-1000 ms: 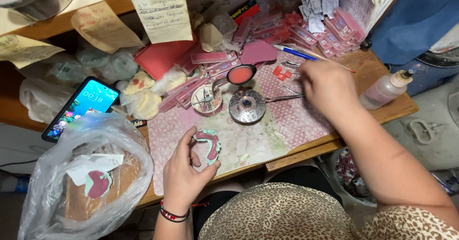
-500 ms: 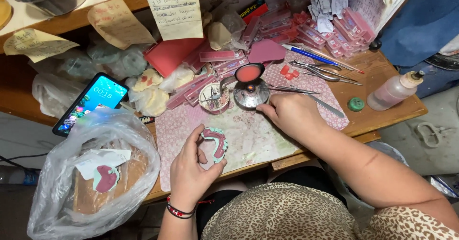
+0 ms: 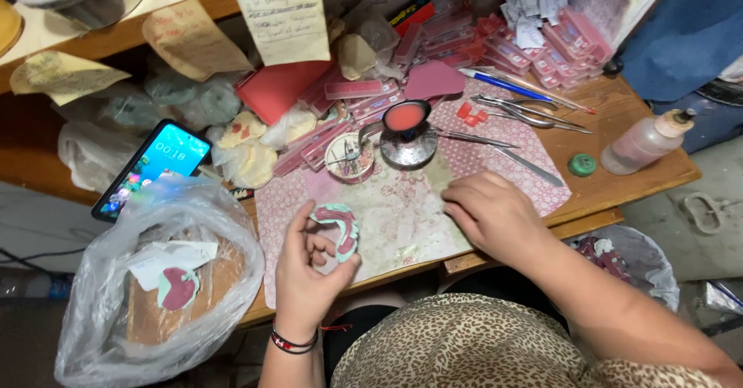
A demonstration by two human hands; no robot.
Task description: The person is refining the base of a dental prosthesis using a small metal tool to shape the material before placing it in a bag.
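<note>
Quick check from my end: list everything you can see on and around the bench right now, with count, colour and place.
dental cast: 1, pale green and pink, in the left hand
metal cup: 1, silver with pink filling, mat's far edge
round tin: 1, silver, left of the cup
patterned mat: 1, pink floral, bench centre
metal tools: several, silver, right of the cup
green cap: 1, bench right
squeeze bottle: 1, clear, far right
phone: 1, lit screen, left
plastic bag: 1, clear, lower left
paper notes: several, cream, back
pink boxes: many, back right
left hand: holds the cast
right hand: resting on the mat, holding nothing
</note>
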